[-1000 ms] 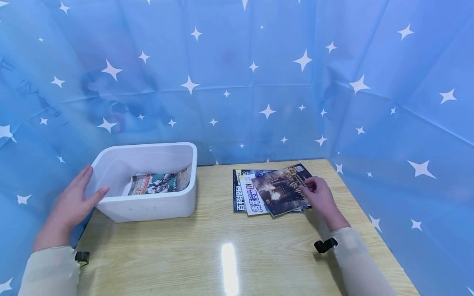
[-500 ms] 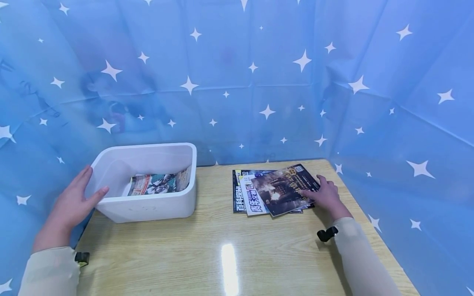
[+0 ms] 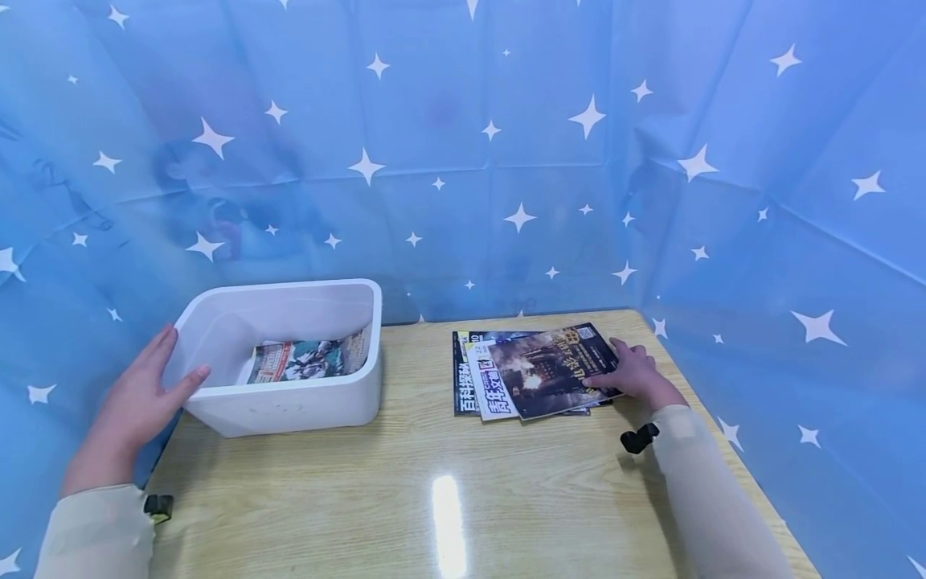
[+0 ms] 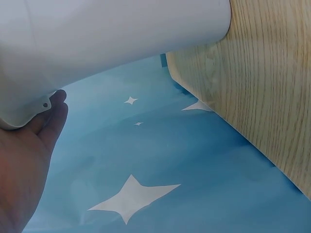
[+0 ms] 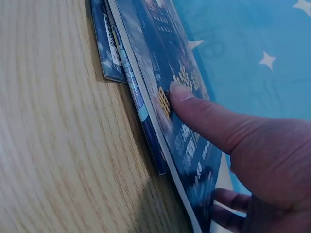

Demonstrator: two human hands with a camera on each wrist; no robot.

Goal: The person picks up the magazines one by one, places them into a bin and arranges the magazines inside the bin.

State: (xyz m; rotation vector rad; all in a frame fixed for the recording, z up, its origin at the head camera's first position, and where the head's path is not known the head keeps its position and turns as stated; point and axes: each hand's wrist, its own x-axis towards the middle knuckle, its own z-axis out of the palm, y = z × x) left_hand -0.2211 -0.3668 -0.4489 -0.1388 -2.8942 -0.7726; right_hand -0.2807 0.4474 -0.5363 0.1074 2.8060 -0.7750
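On the right of the table, in the head view, my right hand (image 3: 635, 376) holds the edge of a dark magazine (image 3: 538, 374) with gold lettering. In the right wrist view the thumb (image 5: 201, 114) presses on its cover and the other fingers lie at its outer edge. Under it fan out a white magazine (image 3: 489, 394) with purple lettering and a dark blue one (image 3: 464, 378). At the left, my left hand (image 3: 137, 402) rests against the corner of a white bin (image 3: 289, 408), fingers straight along its outer wall, thumb at the front rim.
Inside the bin lie magazines (image 3: 311, 359) with colourful covers. The wooden table (image 3: 347, 498) has its back edge against a blue star-patterned curtain (image 3: 448, 145). Its right edge runs close past my right forearm.
My right hand has slid to the right along the dark magazine, its fingers spreading around the right edge. That magazine has turned slightly. My left hand and the bin stay put.
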